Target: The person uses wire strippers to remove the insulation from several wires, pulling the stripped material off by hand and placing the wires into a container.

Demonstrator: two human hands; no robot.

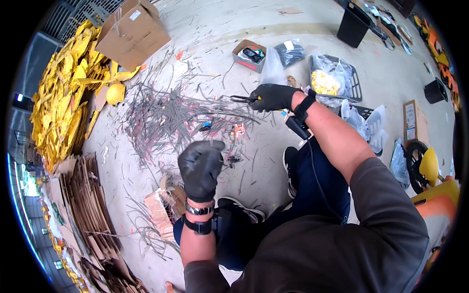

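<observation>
My left hand (200,170), in a dark work glove, is curled into a loose fist in front of my knee. Whether anything is inside it is hidden by the fingers. Farther out, my gloved right hand (273,97) grips a dark pliers-like hand tool (242,98) with a bit of yellow on it. The tool points left, over the edge of a wide heap of cut black cables (165,113) on the concrete floor. Reddish wire pieces are mixed into that heap. A small blue-and-black part (206,126) and an orange-and-white packet (239,130) lie among the cuttings.
A torn carton (161,210) with wires sits by my left leg. Stacked flattened cardboard (86,205), yellow plastic panels (69,91) and a large carton (133,38) line the left. To the right are a small box (239,62), a black crate (356,86) with bags, and a black bin (353,27).
</observation>
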